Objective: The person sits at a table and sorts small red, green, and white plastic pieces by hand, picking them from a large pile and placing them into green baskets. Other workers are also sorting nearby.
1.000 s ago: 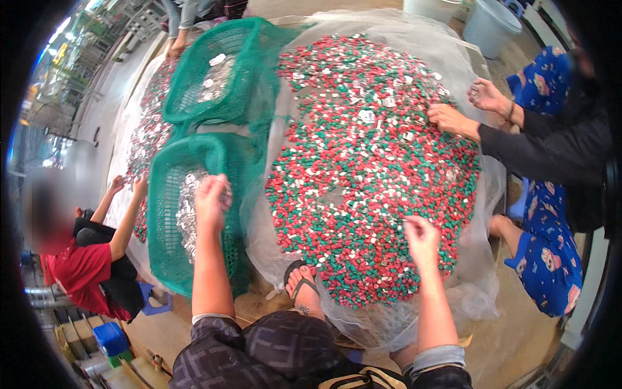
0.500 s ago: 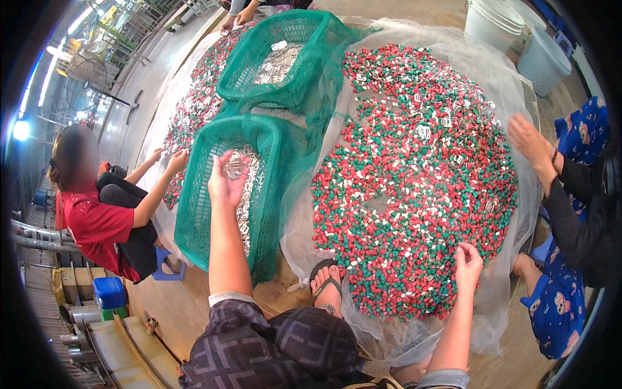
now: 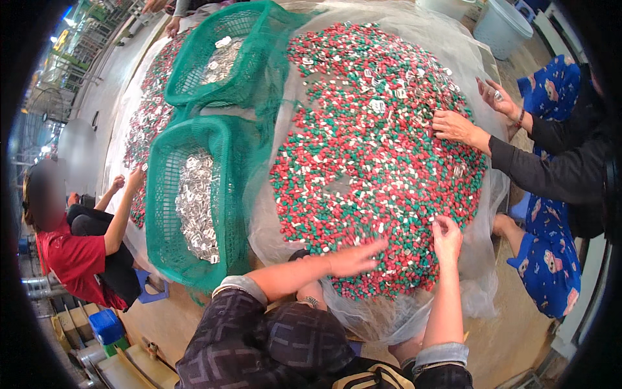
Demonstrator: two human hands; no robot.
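Observation:
A wide heap of small red, green and white pebble-like pieces (image 3: 382, 168) lies spread on a translucent mesh sheet (image 3: 259, 220). My left hand (image 3: 358, 259) passes over the heap's near edge, fingers stretched out and slightly smeared by motion, with nothing visible in it. Over the near right part of the heap, my right hand (image 3: 448, 241) has thumb and fingertips pinched together; what they hold, if anything, is too small to name. Flat silver metal buckle-like pieces (image 3: 196, 207) fill part of the nearer green basket (image 3: 159, 214) to my left. More such pieces (image 3: 377, 106) lie scattered among the pebbles.
Beyond stands a second green basket (image 3: 178, 84) with metal pieces; green netting drapes both. At right, a co-worker's hands (image 3: 461, 129) work over the heap. A person in red (image 3: 78, 259) sits at left beside another heap (image 3: 152, 110). A pale bucket (image 3: 502, 29) stands far right.
My left hand has left the nearer basket, where it held metal pieces, and swung right over the heap. My right hand stays pinched. The co-worker's hand at right has reached onto the heap.

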